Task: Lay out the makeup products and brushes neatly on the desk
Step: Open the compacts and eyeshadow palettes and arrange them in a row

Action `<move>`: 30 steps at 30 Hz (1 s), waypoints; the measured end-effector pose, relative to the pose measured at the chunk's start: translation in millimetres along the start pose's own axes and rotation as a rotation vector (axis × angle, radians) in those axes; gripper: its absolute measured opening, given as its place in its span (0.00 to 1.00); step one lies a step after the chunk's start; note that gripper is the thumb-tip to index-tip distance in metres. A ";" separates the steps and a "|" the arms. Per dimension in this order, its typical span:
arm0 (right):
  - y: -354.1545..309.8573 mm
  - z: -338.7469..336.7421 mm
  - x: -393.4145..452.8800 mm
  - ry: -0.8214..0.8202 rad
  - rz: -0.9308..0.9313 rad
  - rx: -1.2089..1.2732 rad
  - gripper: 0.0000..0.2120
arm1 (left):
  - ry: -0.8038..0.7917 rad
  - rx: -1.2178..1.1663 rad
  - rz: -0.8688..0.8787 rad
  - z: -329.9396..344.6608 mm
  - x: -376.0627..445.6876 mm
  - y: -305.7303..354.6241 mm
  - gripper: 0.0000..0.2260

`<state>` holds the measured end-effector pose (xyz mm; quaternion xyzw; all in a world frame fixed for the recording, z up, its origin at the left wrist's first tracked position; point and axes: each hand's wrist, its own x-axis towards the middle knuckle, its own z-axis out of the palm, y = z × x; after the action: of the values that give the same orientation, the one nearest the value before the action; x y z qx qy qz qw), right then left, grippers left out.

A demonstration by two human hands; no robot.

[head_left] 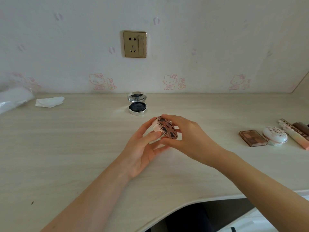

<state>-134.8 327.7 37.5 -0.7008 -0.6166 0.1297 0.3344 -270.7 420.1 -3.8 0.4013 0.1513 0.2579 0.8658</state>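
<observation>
Above the middle of the pale wooden desk (pixel 66 156), both hands hold a round pink compact (pixel 165 128) with a brown patterned lid, tilted on its side. My left hand (pixel 143 148) cradles its pink base from below, thumb against the side. My right hand (pixel 185 136) grips the lid edge from the right with curled fingers. Behind them an open silver cushion compact (pixel 137 104) sits near the wall, mirror lid up. At the right edge lie a brown eyeshadow palette (pixel 252 140), a white round compact (pixel 275 136) and pink tubes (pixel 294 133).
A crumpled white tissue (pixel 49 101) and clear plastic wrapping (pixel 13 99) lie at the back left. A wall socket (pixel 134 44) is on the wallpapered wall behind. The desk's curved front edge (pixel 192 200) runs at the lower right.
</observation>
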 end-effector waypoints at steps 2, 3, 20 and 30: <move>-1.6 -1.9 0.6 0.000 -0.019 0.009 0.28 | 0.002 -0.008 0.001 -0.8 -0.2 0.6 0.23; -2.5 -3.0 0.7 -0.005 -0.027 0.010 0.28 | 0.002 -0.008 0.000 -1.6 -0.6 1.1 0.23; 0.5 -26.2 13.7 -0.150 0.044 0.046 0.25 | -0.052 0.015 0.008 -4.7 -2.1 3.4 0.20; 10.4 -27.9 22.3 -0.127 -0.048 -0.109 0.15 | 0.090 0.150 0.036 -2.4 -1.0 -2.5 0.17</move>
<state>-105.5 340.1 56.7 -0.6935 -0.6592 0.1321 0.2589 -271.9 419.6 -7.1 0.4558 0.2016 0.2792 0.8208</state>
